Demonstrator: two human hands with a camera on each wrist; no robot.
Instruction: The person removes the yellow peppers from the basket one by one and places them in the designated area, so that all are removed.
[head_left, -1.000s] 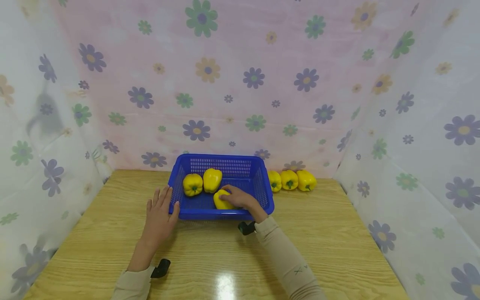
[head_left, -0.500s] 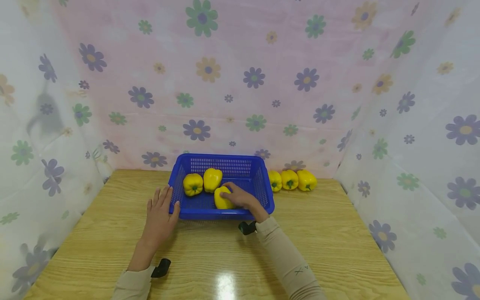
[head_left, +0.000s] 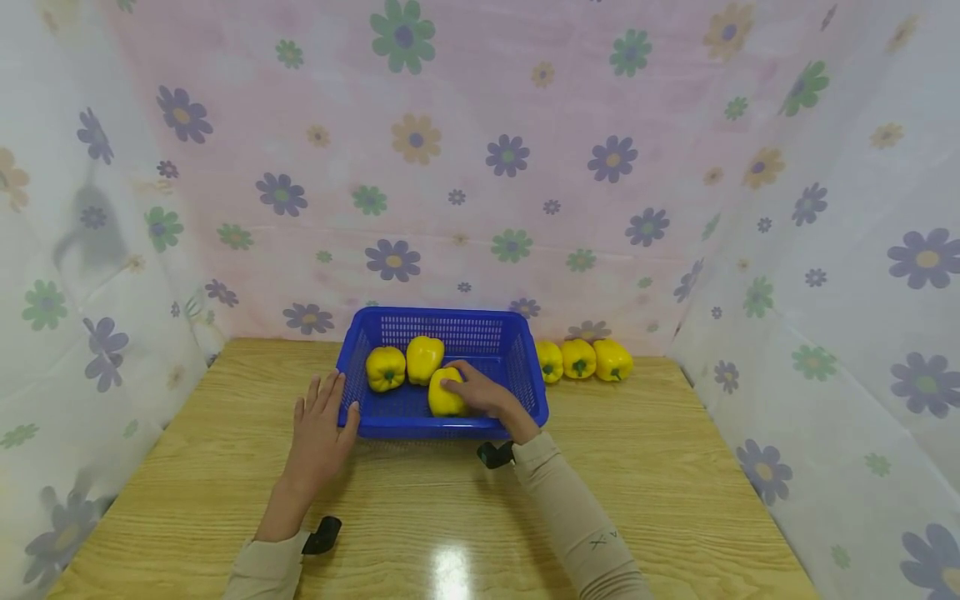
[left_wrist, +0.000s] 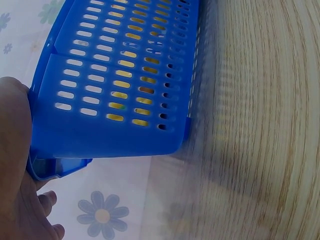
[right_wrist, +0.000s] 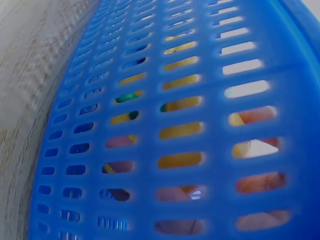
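A blue plastic basket [head_left: 435,428] with slotted walls stands on the wooden table. My right hand [head_left: 483,392] reaches over its front rim and grips a yellow bell pepper [head_left: 444,395] inside, thumb on the near side. In the right wrist view, the front wall hides most of that hand and pepper. Two more yellow peppers lie in the basket, a left one [head_left: 386,370] and a middle one [head_left: 425,360]. My left hand [head_left: 318,429] rests against the basket's left front corner, fingers straight along the side and thumb by the front rim.
Just right of the basket, a row of 3 yellow peppers [head_left: 579,360] lies on the table [head_left: 637,475], the nearest partly hidden by the basket. Flowered cloth [head_left: 465,167] hangs behind the table and on both sides.
The pepper in my right hand has tipped upright slightly and shifted a little away from the front wall, the hand moving with it. My left hand and the basket have stayed put.
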